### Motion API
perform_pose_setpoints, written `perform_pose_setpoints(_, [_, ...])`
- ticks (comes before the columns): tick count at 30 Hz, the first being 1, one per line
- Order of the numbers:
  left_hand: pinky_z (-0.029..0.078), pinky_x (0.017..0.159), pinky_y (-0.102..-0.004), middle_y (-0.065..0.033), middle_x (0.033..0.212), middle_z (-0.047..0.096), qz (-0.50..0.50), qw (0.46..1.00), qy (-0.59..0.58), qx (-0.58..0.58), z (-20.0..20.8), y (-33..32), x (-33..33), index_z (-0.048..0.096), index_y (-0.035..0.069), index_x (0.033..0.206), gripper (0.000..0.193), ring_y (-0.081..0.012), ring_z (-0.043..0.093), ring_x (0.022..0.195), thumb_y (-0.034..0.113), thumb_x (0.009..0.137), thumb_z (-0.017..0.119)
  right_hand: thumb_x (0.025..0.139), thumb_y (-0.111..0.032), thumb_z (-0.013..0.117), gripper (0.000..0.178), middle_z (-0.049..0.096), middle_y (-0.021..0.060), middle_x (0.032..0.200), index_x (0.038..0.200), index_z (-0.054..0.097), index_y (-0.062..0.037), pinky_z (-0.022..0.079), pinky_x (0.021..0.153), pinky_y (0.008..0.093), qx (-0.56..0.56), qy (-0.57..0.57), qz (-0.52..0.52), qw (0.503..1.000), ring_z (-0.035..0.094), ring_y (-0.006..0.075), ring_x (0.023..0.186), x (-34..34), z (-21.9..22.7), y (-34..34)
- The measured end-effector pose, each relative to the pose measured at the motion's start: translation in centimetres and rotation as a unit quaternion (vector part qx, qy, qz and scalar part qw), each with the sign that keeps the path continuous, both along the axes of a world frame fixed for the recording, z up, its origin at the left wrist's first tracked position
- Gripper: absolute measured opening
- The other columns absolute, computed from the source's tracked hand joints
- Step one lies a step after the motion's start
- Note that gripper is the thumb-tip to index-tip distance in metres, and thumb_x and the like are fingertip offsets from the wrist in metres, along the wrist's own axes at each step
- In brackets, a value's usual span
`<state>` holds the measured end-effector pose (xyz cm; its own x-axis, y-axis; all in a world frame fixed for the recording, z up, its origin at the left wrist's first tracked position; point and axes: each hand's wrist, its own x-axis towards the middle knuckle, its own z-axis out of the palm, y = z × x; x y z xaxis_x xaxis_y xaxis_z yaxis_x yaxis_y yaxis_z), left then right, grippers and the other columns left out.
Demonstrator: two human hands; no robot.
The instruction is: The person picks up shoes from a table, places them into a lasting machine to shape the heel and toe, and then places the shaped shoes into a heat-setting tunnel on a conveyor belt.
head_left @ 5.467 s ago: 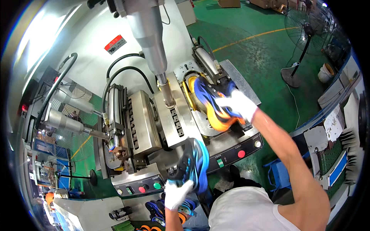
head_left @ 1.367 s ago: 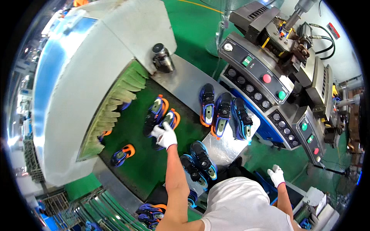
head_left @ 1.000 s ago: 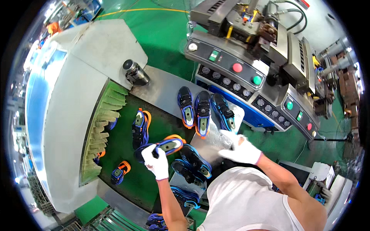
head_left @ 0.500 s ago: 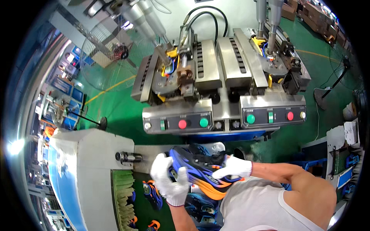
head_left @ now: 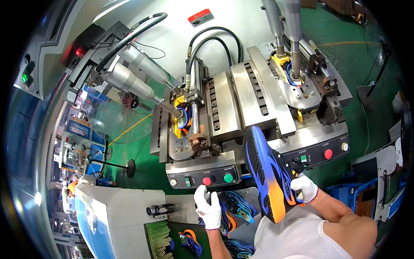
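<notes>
A blue and orange sneaker (head_left: 276, 181) hangs upright in front of the machine, its black sole turned to the left. My right hand (head_left: 305, 188), in a white knitted glove, is closed on its ankle end, with the thumb and fingers partly hidden behind the upper. My left hand (head_left: 208, 209), gloved too, holds nothing; its fingers are apart. It is just below the left control panel (head_left: 233, 164), beside more blue-black sneakers (head_left: 238, 206) on a metal tray.
Ahead stands a two-station steel press (head_left: 224, 103) with shoes clamped under its rods. A right control panel (head_left: 330, 149) has coloured buttons. At left are a grey-white housing (head_left: 125, 203) with green bristles (head_left: 158, 237) and a sneaker (head_left: 190, 242). A wire fan (head_left: 125, 108) stands beyond.
My left hand has let go of the sneaker and moved away from it. My right hand has raised the sneaker and turned it toe up. The view has shifted, showing more of the press.
</notes>
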<state>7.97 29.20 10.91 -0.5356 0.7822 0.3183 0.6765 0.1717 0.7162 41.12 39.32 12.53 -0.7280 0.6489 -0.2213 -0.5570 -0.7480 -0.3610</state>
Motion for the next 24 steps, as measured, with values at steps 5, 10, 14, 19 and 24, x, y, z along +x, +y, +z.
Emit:
perform_pose_setpoints(5, [0.056, 0.097, -0.0362, -0.0178, 0.134, 0.063, -0.019, 0.997, 0.069, 0.032, 4.3, 3.5, -3.0, 0.06, 0.001, 0.135, 0.042, -0.028, 0.068, 0.113, 0.004, 0.094, 0.07, 0.075, -0.001, 0.064, 0.08, 0.06, 0.0209, 0.143, 0.153, 0.044, 0.0019, 0.05, 0.112, 0.0466, -0.016, 0.017, -0.014, 1.0, 0.064, 0.0339, 0.128, -1.8, -1.5, 0.7])
perform_pose_setpoints(10, [0.05, 0.105, -0.0401, -0.0177, 0.136, 0.064, -0.069, 0.991, 0.117, 0.012, 6.1, 10.1, -8.5, 0.059, 0.003, 0.137, 0.039, -0.033, 0.066, 0.12, 0.01, 0.099, 0.063, 0.083, -0.002, 0.061, 0.072, 0.062, 0.0198, 0.141, 0.152, 0.044, 0.0006, 0.053, 0.107, 0.0456, -0.015, 0.042, -0.005, 0.999, 0.066, 0.0321, 0.124, -3.5, -2.3, 1.6])
perform_pose_setpoints(14, [0.05, 0.105, -0.0428, -0.0197, 0.136, 0.063, -0.104, 0.961, 0.256, -0.003, 2.8, 18.9, -13.7, 0.056, 0.006, 0.141, 0.043, -0.0355, 0.065, 0.12, 0.015, 0.099, 0.063, 0.085, 0.001, 0.062, 0.068, 0.066, 0.0169, 0.134, 0.151, 0.045, 0.0001, 0.06, 0.096, 0.041, 0.008, 0.033, -0.01, 0.999, 0.071, 0.028, 0.111, -4.1, -1.4, 2.8])
perform_pose_setpoints(19, [0.041, 0.111, -0.0514, -0.0229, 0.142, 0.057, -0.03, 0.966, 0.21, -0.15, -2.3, 27.3, -17.8, 0.046, 0.004, 0.149, 0.063, -0.0419, 0.054, 0.132, 0.036, 0.098, 0.062, 0.082, 0.005, 0.065, 0.078, 0.061, 0.0176, 0.141, 0.155, 0.04, 0.0, 0.054, 0.103, 0.0411, 0.034, -0.045, -0.036, 0.998, 0.064, 0.0265, 0.124, -3.9, 0.3, 2.6])
perform_pose_setpoints(24, [0.046, 0.107, -0.0524, -0.0308, 0.135, 0.062, 0.051, 0.949, 0.146, -0.276, -5.6, 35.8, -18.5, 0.04, -0.004, 0.15, 0.094, -0.0449, 0.063, 0.123, 0.056, 0.084, 0.073, 0.077, 0.002, 0.07, 0.089, 0.054, 0.0168, 0.147, 0.158, 0.035, -0.0007, 0.048, 0.106, 0.0387, 0.067, -0.172, -0.05, 0.981, 0.058, 0.0258, 0.129, -1.7, 0.4, 1.8])
